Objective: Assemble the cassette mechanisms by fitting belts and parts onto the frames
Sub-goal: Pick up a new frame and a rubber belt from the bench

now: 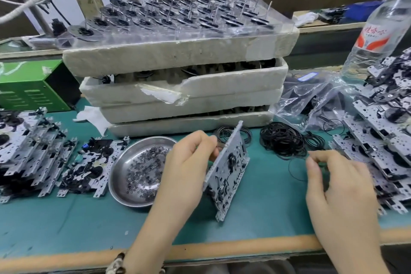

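1. Bracelet: beaded, on the left wrist at the bottom edge, nearest the lens.
2. Left hand: fingers curled, gripping the frame by its upper long edge.
3. Frame: metal plate standing tilted on edge at centre, over the mat. Its lower corner is at the mat surface, but contact cannot be confirmed. A black wheel shows on the face turned to the right.
4. Right hand: thumb and forefinger pinch one thin black belt. The loop hangs to the left of the hand, between hand and frame, apart from the frame.
5. Belt pile: loose black loops on the mat just behind the right hand. A smaller cluster lies behind the frame's top edge.
6. Dish: round steel, left of the left hand, holding many small dark washers.
7. Left stack: frames overlapped in rows left of the dish.
8. Right stack: frames heaped at the right edge.
9. Foam trays: four piled behind the hands. The top one carries a clear tray of discs with upright spindles.
10. Bottle: clear, red-labelled, upright at far right, behind the right stack.
11. Bags: clear plastic, between the foam trays and the right stack.
12. Green box: metal, far left, behind the left stack.
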The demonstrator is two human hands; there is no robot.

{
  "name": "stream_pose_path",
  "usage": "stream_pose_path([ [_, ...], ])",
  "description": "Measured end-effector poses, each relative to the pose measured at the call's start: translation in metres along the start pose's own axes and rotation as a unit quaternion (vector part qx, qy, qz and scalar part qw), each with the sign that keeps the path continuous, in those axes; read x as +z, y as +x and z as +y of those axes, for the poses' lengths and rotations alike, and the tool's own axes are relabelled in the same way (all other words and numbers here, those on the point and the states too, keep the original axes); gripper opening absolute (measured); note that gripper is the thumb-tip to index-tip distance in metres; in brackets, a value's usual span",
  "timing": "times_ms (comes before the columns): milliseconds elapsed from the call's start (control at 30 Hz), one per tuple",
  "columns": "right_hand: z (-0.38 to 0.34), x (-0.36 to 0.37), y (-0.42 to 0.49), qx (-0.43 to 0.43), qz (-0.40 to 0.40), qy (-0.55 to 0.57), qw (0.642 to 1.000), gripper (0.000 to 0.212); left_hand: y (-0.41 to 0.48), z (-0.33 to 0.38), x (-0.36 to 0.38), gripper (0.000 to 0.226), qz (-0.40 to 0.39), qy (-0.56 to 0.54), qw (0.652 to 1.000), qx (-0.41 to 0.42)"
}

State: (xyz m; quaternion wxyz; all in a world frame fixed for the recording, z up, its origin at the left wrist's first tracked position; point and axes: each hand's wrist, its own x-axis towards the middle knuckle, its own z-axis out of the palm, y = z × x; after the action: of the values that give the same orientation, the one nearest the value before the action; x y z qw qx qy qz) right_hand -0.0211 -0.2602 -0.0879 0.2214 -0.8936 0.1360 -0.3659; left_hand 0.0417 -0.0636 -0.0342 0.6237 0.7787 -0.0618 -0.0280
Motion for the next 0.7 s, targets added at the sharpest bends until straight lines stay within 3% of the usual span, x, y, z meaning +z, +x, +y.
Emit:
stream_pose_path([
  [167,-0.002,-0.006,-0.001,0.009,-0.041,0.086,0.995,0.017,-0.004,-0.002,-0.012,0.037,0.022,0.165,0.985,0.033],
  [367,-0.005,-0.003,-0.004,-0.089,-0.093,0.006,0.992,0.017,-0.017,-0.005,-0.029,0.018,0.096,0.399,0.906,0.106],
  [467,-0.004,-0.003,-0.005,-0.083,-0.109,0.036,0.99,0.01,-0.023,-0.015,-0.022,0.025,0.08,0.428,0.893,0.114],
  [567,-0.002,-0.002,-0.007,-0.091,-0.123,0.059,0.986,0.009,-0.031,-0.025,-0.005,0.014,0.058,0.434,0.887,0.146],
  [700,0.0,0.002,-0.006,-0.106,-0.089,0.072,0.988,0.012,-0.033,-0.023,0.008,0.024,0.098,0.418,0.88,0.202],
])
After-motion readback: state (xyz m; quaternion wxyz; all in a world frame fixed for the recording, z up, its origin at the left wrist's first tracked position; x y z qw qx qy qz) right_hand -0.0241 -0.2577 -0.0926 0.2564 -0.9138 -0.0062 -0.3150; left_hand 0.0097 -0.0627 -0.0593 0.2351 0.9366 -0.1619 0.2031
